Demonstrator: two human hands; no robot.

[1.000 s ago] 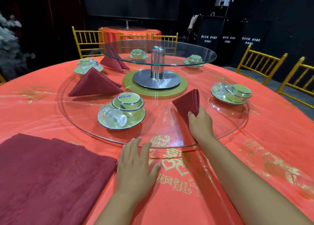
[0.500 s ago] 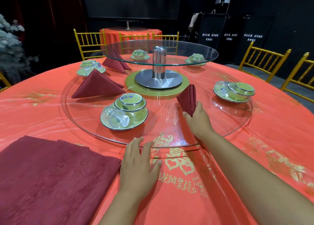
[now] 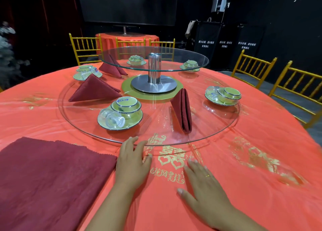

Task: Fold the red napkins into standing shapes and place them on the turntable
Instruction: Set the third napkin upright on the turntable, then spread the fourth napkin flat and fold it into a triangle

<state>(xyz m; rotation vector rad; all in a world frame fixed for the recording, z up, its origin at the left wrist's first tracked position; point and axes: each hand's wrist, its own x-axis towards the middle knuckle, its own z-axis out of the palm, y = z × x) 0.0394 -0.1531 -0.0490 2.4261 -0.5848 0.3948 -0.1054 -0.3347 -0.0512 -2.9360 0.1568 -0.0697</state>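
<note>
My right hand [image 3: 207, 192] has left the standing napkin [image 3: 182, 110], fingers spread empty; the flat napkin stack [image 3: 52, 178] lies beside my left hand [image 3: 132, 162].

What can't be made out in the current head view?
- Flat napkin stack: cut off by the left and bottom edges; count unreadable.
- Far folded napkin: top seen only through the upper glass tier.
- White signs on the black panels: lettering too small.
- Lying glass on the near plate: clear, outline hard to trace.
- Right hand: palm side hidden; wrist leaves the bottom edge.
</note>
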